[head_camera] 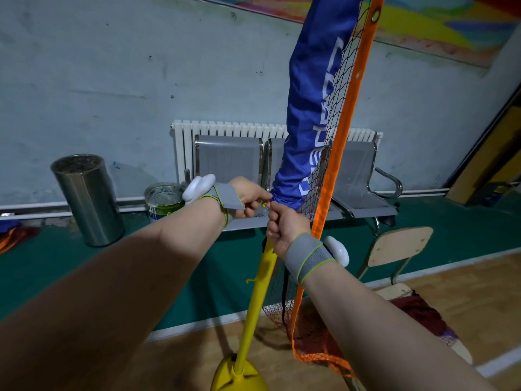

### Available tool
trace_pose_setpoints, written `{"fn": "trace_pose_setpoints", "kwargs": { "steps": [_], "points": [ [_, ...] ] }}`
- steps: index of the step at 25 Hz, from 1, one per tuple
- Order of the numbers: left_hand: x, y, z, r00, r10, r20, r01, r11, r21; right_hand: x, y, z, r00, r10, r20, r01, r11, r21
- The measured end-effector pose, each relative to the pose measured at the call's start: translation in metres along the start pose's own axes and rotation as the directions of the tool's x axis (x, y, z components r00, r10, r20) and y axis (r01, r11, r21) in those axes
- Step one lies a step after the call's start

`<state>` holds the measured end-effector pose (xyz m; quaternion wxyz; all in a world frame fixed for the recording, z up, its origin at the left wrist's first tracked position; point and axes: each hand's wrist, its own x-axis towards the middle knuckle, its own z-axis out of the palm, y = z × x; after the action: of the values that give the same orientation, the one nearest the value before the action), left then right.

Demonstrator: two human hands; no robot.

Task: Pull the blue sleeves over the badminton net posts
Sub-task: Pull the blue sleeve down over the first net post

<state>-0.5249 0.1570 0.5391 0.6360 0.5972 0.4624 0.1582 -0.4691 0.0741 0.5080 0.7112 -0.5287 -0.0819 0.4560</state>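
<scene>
Below my grip, the bare yellow post (258, 300) is running down. My left hand (248, 197) and right hand (284, 230) are pinching the bottom edge of the blue sleeve (307, 108).

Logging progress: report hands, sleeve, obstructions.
Left hand, right hand pinch blue sleeve hem. Lower yellow post bare. Net hangs alongside, touching sleeve.

Left of the yellow post (255, 306) the air is open down to the floor (84, 277). On its right the net (338, 108) and orange band (320, 221) hang close, closing that side; the blue sleeve (304, 114) bulks above. Behind stand metal seats (228, 159).
</scene>
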Motion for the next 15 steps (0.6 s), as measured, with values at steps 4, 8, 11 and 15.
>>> {"fn": "trace_pose_setpoints", "kwargs": {
  "steps": [4,8,11,15],
  "points": [
    [0.002,0.001,0.000,0.998,-0.047,0.032,0.047,0.999,-0.006,0.003,0.006,0.000,0.999,0.050,0.008,-0.051,0.997,0.055],
    [0.002,-0.003,-0.001,0.994,-0.091,0.053,0.095,0.992,-0.085,0.008,0.008,0.001,0.996,0.083,0.028,-0.086,0.985,0.149],
    [0.002,-0.008,-0.007,0.993,-0.115,0.033,0.117,0.989,-0.092,0.011,0.014,0.005,0.996,0.087,-0.002,-0.085,0.979,0.186],
    [0.006,-0.024,-0.008,0.991,-0.132,-0.006,0.132,0.991,-0.011,0.012,0.023,0.006,0.994,0.071,-0.077,-0.061,0.991,0.121]
  ]
}}
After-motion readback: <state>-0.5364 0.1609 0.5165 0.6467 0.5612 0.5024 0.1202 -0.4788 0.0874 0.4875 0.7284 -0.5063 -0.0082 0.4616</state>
